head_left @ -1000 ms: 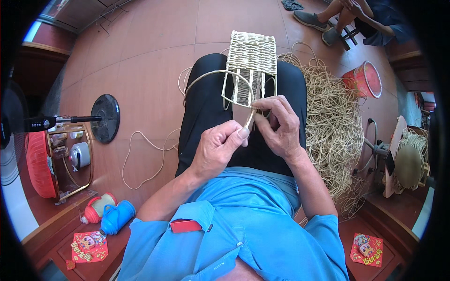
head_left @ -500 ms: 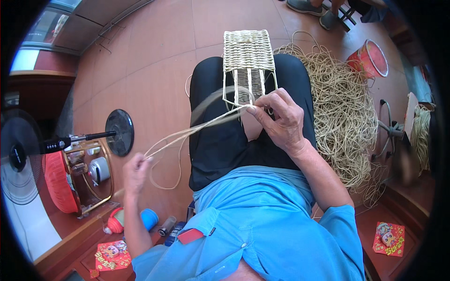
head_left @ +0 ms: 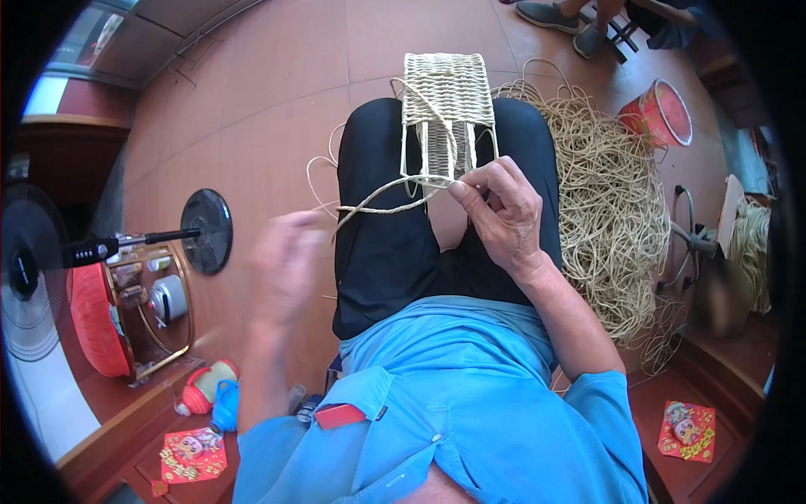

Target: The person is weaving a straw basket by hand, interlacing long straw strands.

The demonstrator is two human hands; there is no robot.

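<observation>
One wicker frame [head_left: 453,92] beyond right hand [head_left: 508,214], near end in its pinch

Pale cord [head_left: 384,211] trails left from a partly woven frame [head_left: 453,92].

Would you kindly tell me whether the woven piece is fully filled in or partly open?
The woven piece is partly open: gaps show between bare strands near the right hand.

A: Lettering anywhere?
B: Gold characters on one red card [head_left: 206,443], lower left; gold again on a second red card [head_left: 687,431], lower right.
A: The fan [head_left: 30,280]?
B: Hub marks too small to read. Same with the dark tab [head_left: 382,413] on the shirt pocket [head_left: 359,391].
</observation>
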